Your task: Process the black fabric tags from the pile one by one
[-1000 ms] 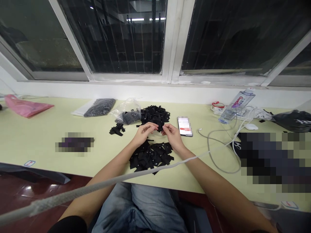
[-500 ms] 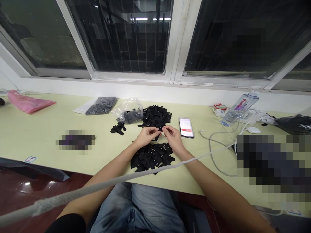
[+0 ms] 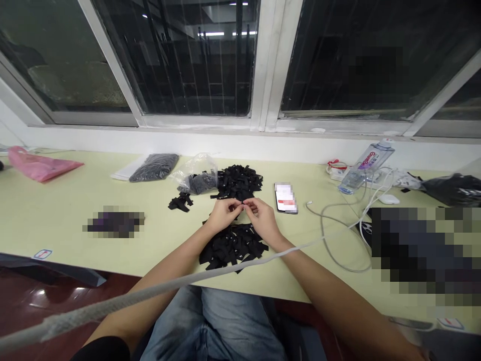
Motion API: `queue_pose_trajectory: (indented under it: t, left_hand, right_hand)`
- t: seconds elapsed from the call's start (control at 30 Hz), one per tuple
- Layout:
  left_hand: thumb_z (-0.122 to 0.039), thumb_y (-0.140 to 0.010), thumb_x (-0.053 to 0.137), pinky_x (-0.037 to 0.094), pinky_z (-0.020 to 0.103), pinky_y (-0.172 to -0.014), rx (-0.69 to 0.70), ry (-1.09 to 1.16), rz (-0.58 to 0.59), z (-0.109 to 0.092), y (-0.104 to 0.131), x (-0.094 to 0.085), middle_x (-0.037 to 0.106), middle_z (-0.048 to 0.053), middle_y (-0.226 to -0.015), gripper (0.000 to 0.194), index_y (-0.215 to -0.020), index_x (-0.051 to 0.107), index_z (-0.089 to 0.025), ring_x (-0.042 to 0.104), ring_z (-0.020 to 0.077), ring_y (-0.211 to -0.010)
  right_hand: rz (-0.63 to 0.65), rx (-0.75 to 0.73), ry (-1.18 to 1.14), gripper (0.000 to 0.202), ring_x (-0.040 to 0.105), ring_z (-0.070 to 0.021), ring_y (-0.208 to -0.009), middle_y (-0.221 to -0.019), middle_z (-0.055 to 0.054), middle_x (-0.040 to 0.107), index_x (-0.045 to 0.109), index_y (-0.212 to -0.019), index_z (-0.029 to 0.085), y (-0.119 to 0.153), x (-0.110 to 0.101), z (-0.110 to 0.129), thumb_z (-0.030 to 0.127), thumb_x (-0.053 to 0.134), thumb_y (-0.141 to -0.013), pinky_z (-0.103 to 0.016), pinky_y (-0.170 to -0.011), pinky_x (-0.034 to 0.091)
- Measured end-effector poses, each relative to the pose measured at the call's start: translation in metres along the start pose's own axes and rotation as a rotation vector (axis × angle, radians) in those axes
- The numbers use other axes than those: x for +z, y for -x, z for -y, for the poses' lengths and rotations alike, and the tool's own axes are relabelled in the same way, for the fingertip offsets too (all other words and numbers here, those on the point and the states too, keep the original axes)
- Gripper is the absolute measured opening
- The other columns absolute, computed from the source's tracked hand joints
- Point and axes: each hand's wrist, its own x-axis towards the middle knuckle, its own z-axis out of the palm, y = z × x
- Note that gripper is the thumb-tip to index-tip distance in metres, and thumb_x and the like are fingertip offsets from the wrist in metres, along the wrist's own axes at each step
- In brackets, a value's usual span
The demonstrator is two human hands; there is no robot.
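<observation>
My left hand [image 3: 224,213] and my right hand [image 3: 260,215] meet fingertip to fingertip between two heaps of small black fabric pieces. Both are closed in a pinch; a small dark piece seems to be between the fingertips, mostly hidden. The far heap [image 3: 240,180] lies just beyond my fingers, the near heap [image 3: 233,246] below my wrists. A smaller cluster of black pieces [image 3: 181,201] is to the left. Beside the far heap sits an open clear bag [image 3: 201,181] with dark pieces inside.
A phone [image 3: 285,198] lies right of my hands. Farther right are a tilted water bottle [image 3: 366,166], white cables [image 3: 326,240] and a black bag [image 3: 454,189]. A filled grey bag [image 3: 155,167] and a pink bag [image 3: 41,164] are at left. A pale cord [image 3: 169,285] crosses over my forearms.
My fingertips have come closer together and dipped slightly, and the dark piece between them shows less. The whole view has shifted a little.
</observation>
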Motion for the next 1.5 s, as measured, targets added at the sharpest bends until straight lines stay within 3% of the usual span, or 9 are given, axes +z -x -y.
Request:
queue_pose_trajectory:
  t: [0.23,0.37,0.6,0.87,1.2,1.5]
  left_hand:
    - [-0.022,-0.095,0.051,0.042,0.025,-0.066,0.232,-0.208,0.062,-0.005,0.003,-0.006,0.065,0.003,-0.076,0.022,-0.086,0.071,-0.017,0.057,0.0136,-0.071]
    - [-0.02,-0.095,0.052,0.043,0.026,-0.07,0.292,-0.27,0.066,-0.006,0.004,-0.007,0.064,0.003,-0.078,0.02,-0.087,0.069,-0.017,0.058,0.0148,-0.076]
    - [-0.018,-0.095,0.051,0.047,0.028,-0.075,0.327,-0.345,0.05,-0.005,0.003,-0.005,0.064,0.005,-0.084,0.017,-0.097,0.068,-0.017,0.06,0.0168,-0.082]
    - [-0.02,-0.097,0.047,0.049,0.03,-0.076,0.369,-0.489,0.074,-0.006,0.004,-0.004,0.064,0.007,-0.086,0.02,-0.096,0.067,-0.017,0.06,0.0187,-0.084]
    - [-0.019,-0.097,0.048,0.049,0.029,-0.076,0.288,-0.341,0.07,-0.008,0.003,0.001,0.067,0.005,-0.087,0.02,-0.095,0.068,-0.017,0.063,0.0171,-0.083]
    - [-0.017,-0.096,0.049,0.049,0.03,-0.074,0.356,-0.512,0.068,-0.006,0.001,0.003,0.066,0.006,-0.084,0.018,-0.094,0.067,-0.016,0.062,0.0189,-0.083]
  right_hand:
    - [0.025,0.094,-0.065,0.017,0.067,-0.0177,-0.073,-0.08,-0.004,0.07,0.067,-0.093,0.02,-0.002,0.001,-0.013,0.034,0.061,-0.085,-0.03,-0.07,0.056]
    - [0.039,0.109,-0.102,0.018,0.067,-0.0184,-0.072,-0.079,-0.004,0.07,0.068,-0.095,0.02,-0.002,0.003,-0.017,0.034,0.063,-0.084,-0.031,-0.07,0.057]
    - [0.028,0.133,-0.145,0.017,0.069,-0.0191,-0.073,-0.078,-0.004,0.071,0.069,-0.091,0.02,-0.002,0.002,-0.015,0.033,0.064,-0.082,-0.032,-0.073,0.058]
    - [0.041,0.242,-0.294,0.016,0.069,-0.0189,-0.069,-0.074,-0.003,0.069,0.067,-0.084,0.018,-0.004,0.003,-0.013,0.033,0.064,-0.08,-0.033,-0.073,0.06]
    - [-0.007,0.334,-0.438,0.014,0.07,-0.0188,-0.066,-0.07,-0.002,0.069,0.063,-0.077,0.018,-0.005,0.008,-0.022,0.03,0.069,-0.072,-0.034,-0.071,0.062]
    - [-0.027,0.382,-0.501,0.017,0.07,-0.0187,-0.065,-0.069,-0.002,0.069,0.064,-0.074,0.018,-0.006,0.01,-0.02,0.031,0.073,-0.068,-0.036,-0.072,0.062]
